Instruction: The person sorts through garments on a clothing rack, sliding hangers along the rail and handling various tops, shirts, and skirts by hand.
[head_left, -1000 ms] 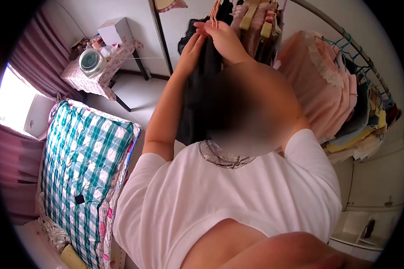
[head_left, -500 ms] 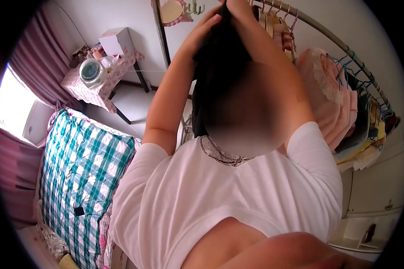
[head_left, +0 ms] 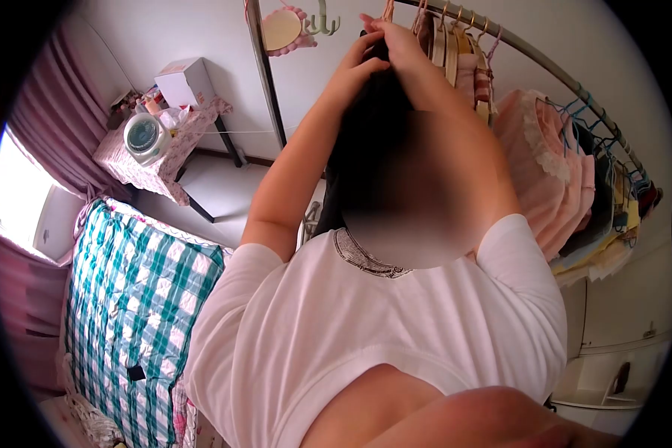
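A black garment point(head_left: 362, 134) hangs in front of me, its top bunched up between my hands. My left hand point(head_left: 357, 69) is closed on its upper edge, thumb across the cloth. Beside it, my right hand point(head_left: 402, 51) is bent round the top of the garment, one fingertip poking out to the left. A thin pinkish hanger hook point(head_left: 388, 9) shows just above the right hand; whether the fingers touch it cannot be made out. A blurred patch hides the garment's lower right part.
A curved metal clothes rail point(head_left: 530, 54) carries several garments on hangers, among them a pink ruffled top point(head_left: 545, 179). At left are a checked quilt point(head_left: 142, 299) and a small table point(head_left: 168, 160) with a round device point(head_left: 145, 138). A pink-framed mirror point(head_left: 284, 31) hangs near the rail post.
Both hands appear lower in view, as does most of the room. The left hand's thumb now lies across the black cloth, and the pinkish hook above the right hand has come into view.
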`<act>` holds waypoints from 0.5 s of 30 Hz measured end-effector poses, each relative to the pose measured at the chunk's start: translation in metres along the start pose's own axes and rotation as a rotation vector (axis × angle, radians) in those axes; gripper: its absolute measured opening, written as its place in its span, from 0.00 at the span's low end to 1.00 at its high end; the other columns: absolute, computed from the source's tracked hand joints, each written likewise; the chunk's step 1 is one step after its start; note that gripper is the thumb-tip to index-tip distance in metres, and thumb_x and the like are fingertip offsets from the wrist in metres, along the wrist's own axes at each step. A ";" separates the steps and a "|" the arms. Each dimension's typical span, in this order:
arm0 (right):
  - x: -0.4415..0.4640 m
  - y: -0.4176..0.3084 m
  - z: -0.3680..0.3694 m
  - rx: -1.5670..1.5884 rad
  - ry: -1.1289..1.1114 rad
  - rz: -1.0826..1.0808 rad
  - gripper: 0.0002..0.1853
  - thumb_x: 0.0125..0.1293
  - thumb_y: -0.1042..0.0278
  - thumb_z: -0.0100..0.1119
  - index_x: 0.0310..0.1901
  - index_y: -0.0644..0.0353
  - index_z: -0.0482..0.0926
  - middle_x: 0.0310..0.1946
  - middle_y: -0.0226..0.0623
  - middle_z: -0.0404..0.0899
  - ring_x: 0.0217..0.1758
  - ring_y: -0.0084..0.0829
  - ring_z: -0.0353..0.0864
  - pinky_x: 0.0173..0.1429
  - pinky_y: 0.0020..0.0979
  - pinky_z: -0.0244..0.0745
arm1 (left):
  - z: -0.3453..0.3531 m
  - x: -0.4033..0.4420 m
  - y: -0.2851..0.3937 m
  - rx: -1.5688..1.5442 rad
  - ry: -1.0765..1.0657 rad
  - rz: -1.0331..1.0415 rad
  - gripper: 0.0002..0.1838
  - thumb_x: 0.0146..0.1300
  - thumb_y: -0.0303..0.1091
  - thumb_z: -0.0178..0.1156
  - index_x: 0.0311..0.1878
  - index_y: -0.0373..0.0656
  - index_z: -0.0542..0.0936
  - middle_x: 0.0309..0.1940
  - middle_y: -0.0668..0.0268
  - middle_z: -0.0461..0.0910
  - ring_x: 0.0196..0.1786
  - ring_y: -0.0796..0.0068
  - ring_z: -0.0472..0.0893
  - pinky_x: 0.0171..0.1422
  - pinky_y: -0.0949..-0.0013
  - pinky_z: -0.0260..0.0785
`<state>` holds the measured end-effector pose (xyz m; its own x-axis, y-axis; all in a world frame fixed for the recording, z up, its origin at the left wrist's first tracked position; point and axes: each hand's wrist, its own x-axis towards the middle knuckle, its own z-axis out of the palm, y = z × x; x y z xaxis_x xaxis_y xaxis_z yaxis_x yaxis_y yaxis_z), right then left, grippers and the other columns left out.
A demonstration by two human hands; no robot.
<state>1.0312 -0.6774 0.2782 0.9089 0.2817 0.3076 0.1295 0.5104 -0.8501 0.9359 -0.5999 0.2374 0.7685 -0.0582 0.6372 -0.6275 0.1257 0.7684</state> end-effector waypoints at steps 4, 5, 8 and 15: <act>0.005 0.019 -0.017 0.020 0.002 0.137 0.10 0.58 0.82 0.45 0.42 0.66 0.68 0.41 0.43 0.79 0.41 0.31 0.74 0.46 0.29 0.71 | 0.002 -0.016 -0.006 -0.068 -0.009 -0.072 0.30 0.51 0.27 0.51 0.62 0.38 0.64 0.55 0.59 0.70 0.57 0.70 0.69 0.62 0.70 0.58; 0.005 0.023 -0.019 -0.004 0.019 0.121 0.10 0.57 0.83 0.45 0.42 0.66 0.68 0.40 0.43 0.79 0.41 0.31 0.73 0.46 0.29 0.70 | 0.003 -0.017 -0.006 -0.079 0.000 -0.093 0.30 0.51 0.27 0.50 0.62 0.39 0.64 0.54 0.59 0.70 0.56 0.70 0.69 0.62 0.70 0.58; -0.010 0.018 -0.012 -0.016 0.081 0.057 0.11 0.57 0.83 0.44 0.42 0.66 0.69 0.39 0.42 0.79 0.40 0.30 0.73 0.44 0.29 0.70 | 0.004 -0.020 -0.008 -0.066 0.020 -0.129 0.29 0.52 0.28 0.50 0.61 0.40 0.65 0.51 0.60 0.71 0.54 0.71 0.69 0.60 0.71 0.59; -0.020 0.012 -0.017 -0.045 0.061 0.121 0.07 0.65 0.76 0.41 0.41 0.64 0.70 0.39 0.43 0.79 0.38 0.29 0.74 0.44 0.29 0.72 | 0.004 -0.024 -0.030 0.026 0.058 -0.072 0.27 0.52 0.27 0.48 0.60 0.41 0.66 0.47 0.63 0.72 0.49 0.75 0.69 0.55 0.73 0.61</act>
<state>1.0215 -0.6909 0.2545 0.9412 0.2880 0.1764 0.0342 0.4383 -0.8982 0.9360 -0.6062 0.1994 0.8173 -0.0084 0.5761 -0.5727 0.0970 0.8140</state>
